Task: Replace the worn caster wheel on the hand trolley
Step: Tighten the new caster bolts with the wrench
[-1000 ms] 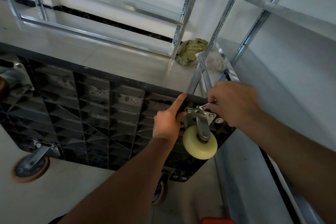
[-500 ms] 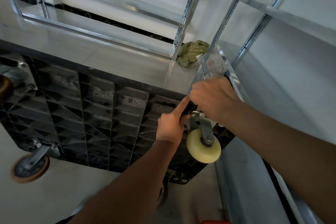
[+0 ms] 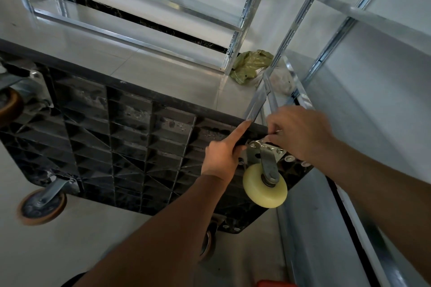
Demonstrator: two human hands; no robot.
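Head cam: right hand [image 3: 300, 133] swung back off the cream caster [image 3: 265, 186] w/ a thin metal tool [image 3: 275, 132] pinched, left hand [image 3: 222, 154] gripping the trolley [image 3: 130, 128] edge, index straight, so prob still working the plate [image 3: 261, 150] bolts.

Storeroom or warehouse, bare metal shelving racks [image 3: 235, 21] against white walls, tiled floor [image 3: 163, 72]

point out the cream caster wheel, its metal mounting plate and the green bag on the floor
cream caster wheel [image 3: 261, 190]: head view, on the pale tread left of the hub
metal mounting plate [image 3: 253, 155]: head view, on the plate's left part beside the fork
green bag [image 3: 249, 65]: head view, on its crumpled middle
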